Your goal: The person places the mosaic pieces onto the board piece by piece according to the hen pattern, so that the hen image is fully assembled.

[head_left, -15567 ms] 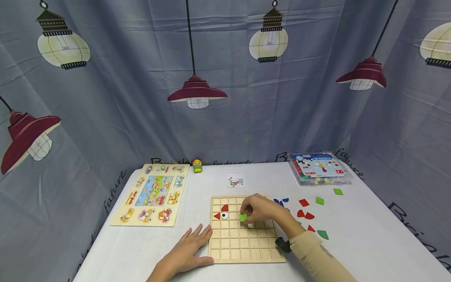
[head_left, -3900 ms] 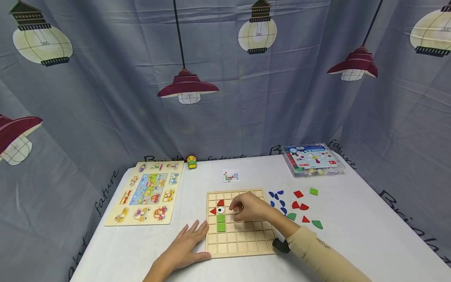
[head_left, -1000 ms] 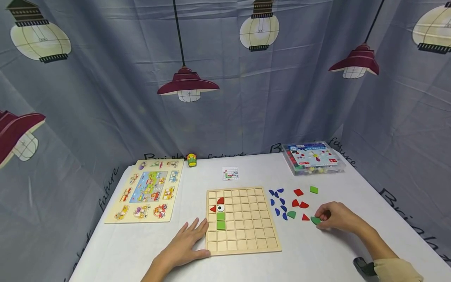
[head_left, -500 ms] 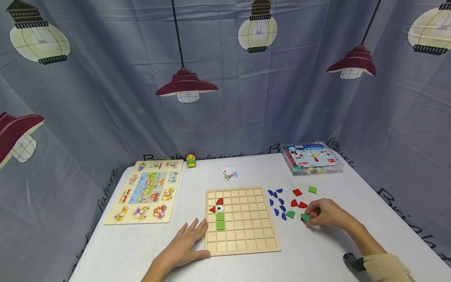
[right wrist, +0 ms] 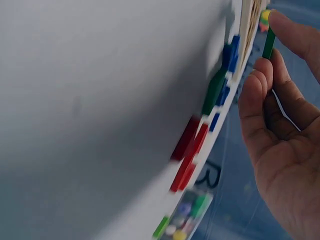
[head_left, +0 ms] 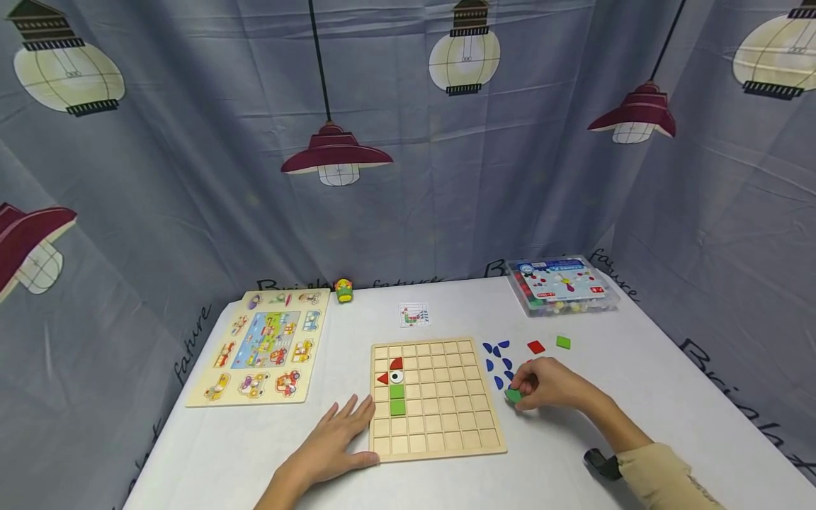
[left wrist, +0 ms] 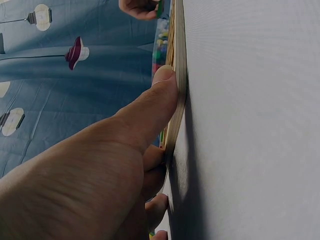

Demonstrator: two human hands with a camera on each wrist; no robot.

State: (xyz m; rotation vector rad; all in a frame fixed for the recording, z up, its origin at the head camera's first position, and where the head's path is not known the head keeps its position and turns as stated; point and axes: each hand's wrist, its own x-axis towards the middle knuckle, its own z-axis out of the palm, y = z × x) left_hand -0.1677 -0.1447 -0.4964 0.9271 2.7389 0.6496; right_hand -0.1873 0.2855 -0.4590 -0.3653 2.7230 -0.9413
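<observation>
Right wrist: pinched green piece point(right wrist: 269, 44) shows thin, straight, edge-on

At 7 o'clock in the head view, the left hand point(head_left: 330, 445) is resting, fingers point(head_left: 363, 414) spread. At 4 o'clock, the right hand point(head_left: 547, 384) is pinching, fingers curled.

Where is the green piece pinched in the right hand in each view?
Head: green piece, right of centre, lower half.
Left wrist: green piece, top edge, around the middle.
Right wrist: green piece, upper right.
Shared landmark: wooden grid board, nearly edge-on in both wrist views.
</observation>
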